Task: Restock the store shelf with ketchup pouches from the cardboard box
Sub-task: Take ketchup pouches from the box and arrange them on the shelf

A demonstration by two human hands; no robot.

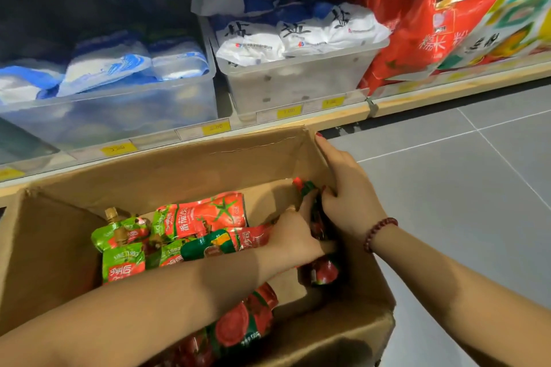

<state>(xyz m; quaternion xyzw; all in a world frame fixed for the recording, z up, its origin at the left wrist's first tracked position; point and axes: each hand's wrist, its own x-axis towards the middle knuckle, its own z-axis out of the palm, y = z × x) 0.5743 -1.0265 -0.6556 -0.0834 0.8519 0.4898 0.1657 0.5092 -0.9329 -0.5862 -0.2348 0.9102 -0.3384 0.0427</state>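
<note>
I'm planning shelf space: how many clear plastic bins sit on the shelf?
2 for sure: one clear plastic bin on the left holding blue-and-white bags, another to its right holding white bags. A cut-off shape at the far left edge may be a third.

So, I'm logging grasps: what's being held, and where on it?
Left hand and right hand clasp a ketchup pouch by its sides, below the red cap, inside the cardboard box.

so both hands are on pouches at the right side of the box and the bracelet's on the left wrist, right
Not quite. The head view shows the bracelet on the right wrist, not the left. The rest holds: the left hand and right hand are both on pouches at the right side of the box.
</note>
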